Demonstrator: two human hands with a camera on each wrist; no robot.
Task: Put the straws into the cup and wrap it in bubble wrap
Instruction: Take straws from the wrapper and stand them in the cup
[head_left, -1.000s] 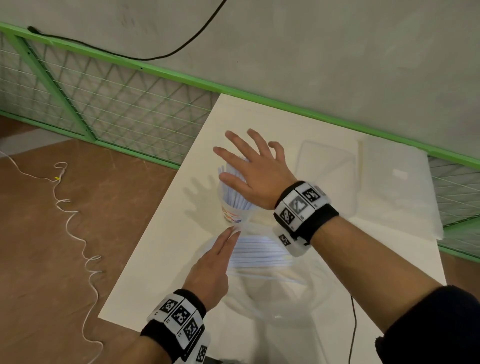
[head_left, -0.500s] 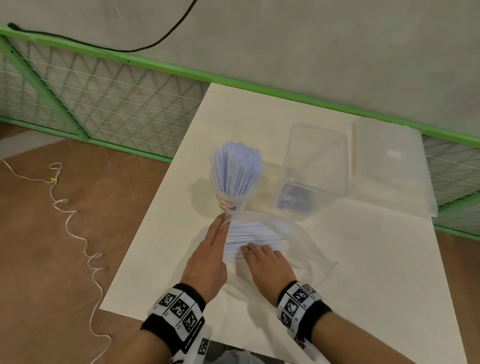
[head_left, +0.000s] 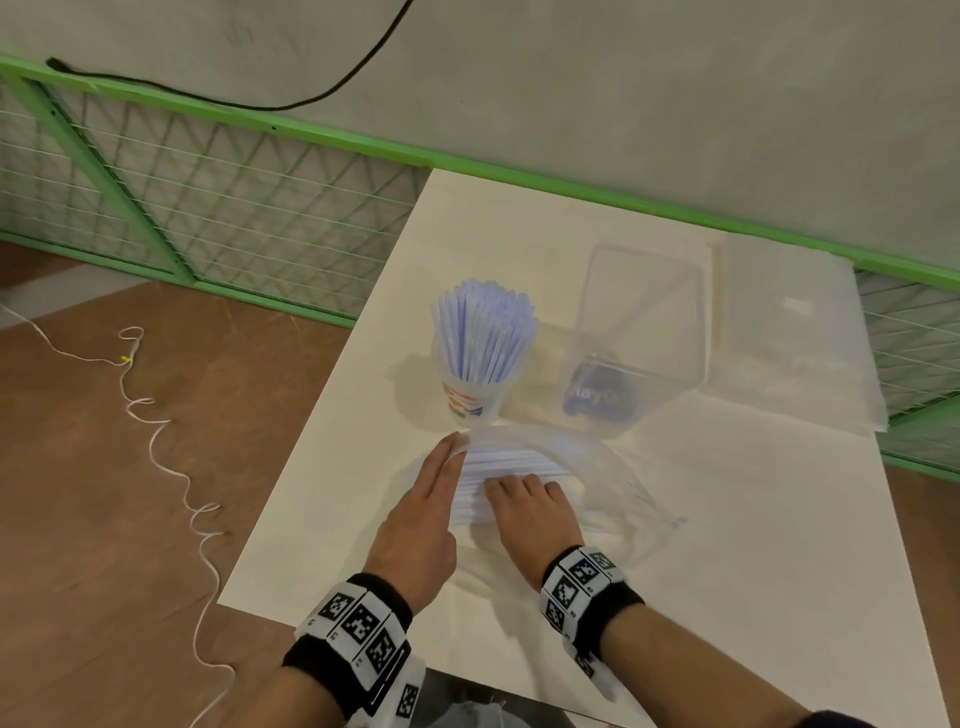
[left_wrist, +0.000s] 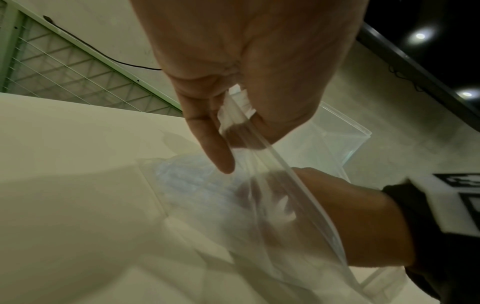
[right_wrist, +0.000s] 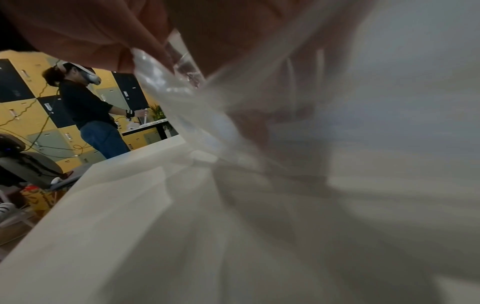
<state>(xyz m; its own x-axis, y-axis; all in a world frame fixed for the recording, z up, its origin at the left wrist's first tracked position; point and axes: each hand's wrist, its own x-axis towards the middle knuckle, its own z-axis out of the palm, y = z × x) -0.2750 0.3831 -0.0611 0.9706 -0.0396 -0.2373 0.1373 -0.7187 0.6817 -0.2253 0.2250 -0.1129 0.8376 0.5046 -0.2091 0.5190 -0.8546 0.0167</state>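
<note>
A printed paper cup (head_left: 470, 402) stands mid-table, packed with upright pale blue straws (head_left: 485, 332). In front of it lies a clear plastic bag (head_left: 597, 467) holding more straws (head_left: 514, 460) laid flat. My left hand (head_left: 456, 444) pinches the bag's rim (left_wrist: 262, 144) between thumb and fingers and lifts it. My right hand (head_left: 519, 488) reaches into the bag's mouth, its fingers curled down onto the flat straws; their tips are hidden. Through the plastic, the left wrist view shows that right hand (left_wrist: 337, 216). Folded bubble wrap (head_left: 795, 338) lies at the back right.
A clear plastic box (head_left: 641, 338) stands right of the cup, close behind the bag. The white table (head_left: 727, 545) ends just left of my left hand. A green mesh fence (head_left: 208, 208) runs behind it, and a white cord (head_left: 171, 467) lies on the brown floor.
My right hand has come back from over the cup's straws to the bag and gone into its mouth. My left hand has kept hold of the bag's rim.
</note>
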